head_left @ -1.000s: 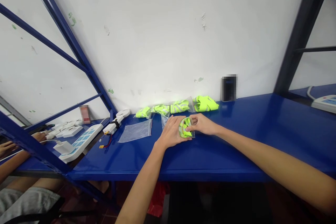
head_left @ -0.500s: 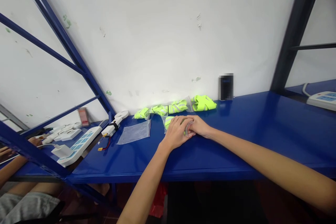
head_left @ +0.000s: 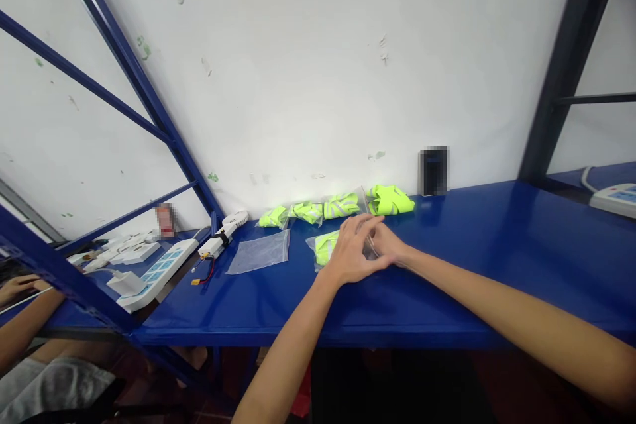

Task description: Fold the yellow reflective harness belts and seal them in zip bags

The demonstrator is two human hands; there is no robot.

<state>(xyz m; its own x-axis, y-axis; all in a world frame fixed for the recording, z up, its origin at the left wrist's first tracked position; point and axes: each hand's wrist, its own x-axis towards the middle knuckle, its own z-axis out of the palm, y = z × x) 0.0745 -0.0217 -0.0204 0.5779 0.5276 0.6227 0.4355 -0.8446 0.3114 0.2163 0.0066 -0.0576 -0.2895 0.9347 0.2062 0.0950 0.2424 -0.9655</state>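
A clear zip bag [head_left: 325, 248] with a folded neon-yellow reflective vest or strap inside lies on the blue table, under and between my hands. My left hand [head_left: 350, 252] lies over its right part, fingers curved around the bag's edge. At the right end of the bag, my right hand [head_left: 387, 243] grips the plastic near the opening, its fingers partly behind the left ones. Left of them lies a flat, clear zip bag [head_left: 259, 251]. Behind, several bagged neon-yellow bundles [head_left: 341, 205] stand in a row, ending in a loose neon-yellow bundle [head_left: 391, 199].
A white handheld fan [head_left: 235, 218] and a white battery pack with wires [head_left: 212, 246] lie at the left by the blue frame post. Beyond it are a power strip [head_left: 161, 275] and another person's arm [head_left: 37, 311]. A dark blurred object [head_left: 434, 171] leans on the wall.
My hands have shifted slightly right along the bag, and the left fingers have spread from the thumb. More of the bag's yellow content shows. The view has tilted a little.
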